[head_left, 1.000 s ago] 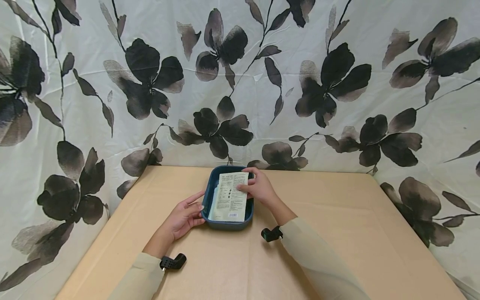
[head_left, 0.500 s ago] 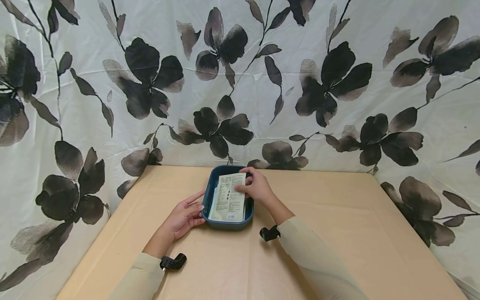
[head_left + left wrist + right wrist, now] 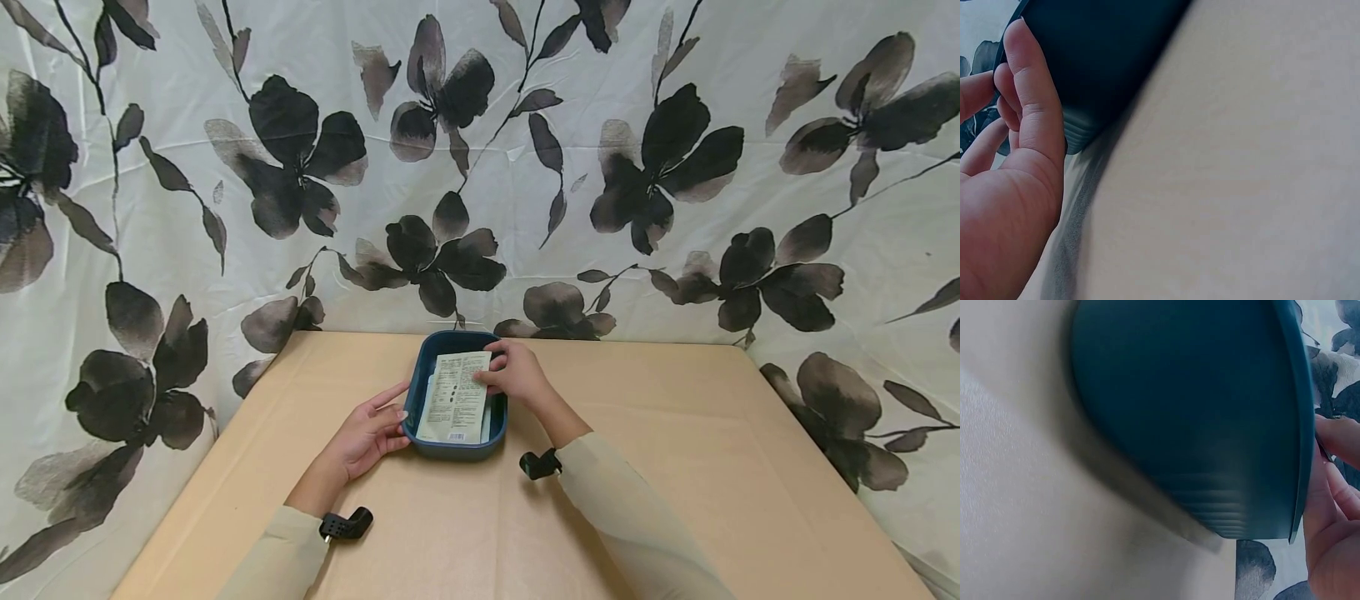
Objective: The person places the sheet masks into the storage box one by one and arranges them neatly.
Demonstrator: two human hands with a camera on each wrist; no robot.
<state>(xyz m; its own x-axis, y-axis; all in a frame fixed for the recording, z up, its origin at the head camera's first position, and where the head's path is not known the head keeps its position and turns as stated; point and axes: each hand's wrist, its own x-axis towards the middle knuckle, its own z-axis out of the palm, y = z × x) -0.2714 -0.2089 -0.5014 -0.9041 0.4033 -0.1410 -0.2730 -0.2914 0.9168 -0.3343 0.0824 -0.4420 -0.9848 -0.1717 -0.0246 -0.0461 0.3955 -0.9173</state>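
A dark blue plastic bin [image 3: 454,452] stands near the table's back edge in the head view. Inside it lies a flat, pale rectangular packet [image 3: 454,400] with printed text and a barcode, leaning slightly to the right at its top. Pale blue edges of something flat show beneath it. My right hand [image 3: 517,377] reaches over the bin's right rim and pinches the packet's upper right edge. Loosely bent fingers of my left hand [image 3: 369,435] rest against the bin's left side; the left wrist view shows the thumb [image 3: 1035,106] along the outer wall.
A light tan tabletop [image 3: 637,433] spreads around the bin. Behind it hangs a white cloth [image 3: 540,200] printed with dark flowers. A black wrist camera [image 3: 347,523] sits on the left sleeve, another black camera [image 3: 540,465] on the right.
The packet's lower end has swung a little to the left inside the bin, baring more of the pale blue layer at right. My left hand and the bin have stayed put.
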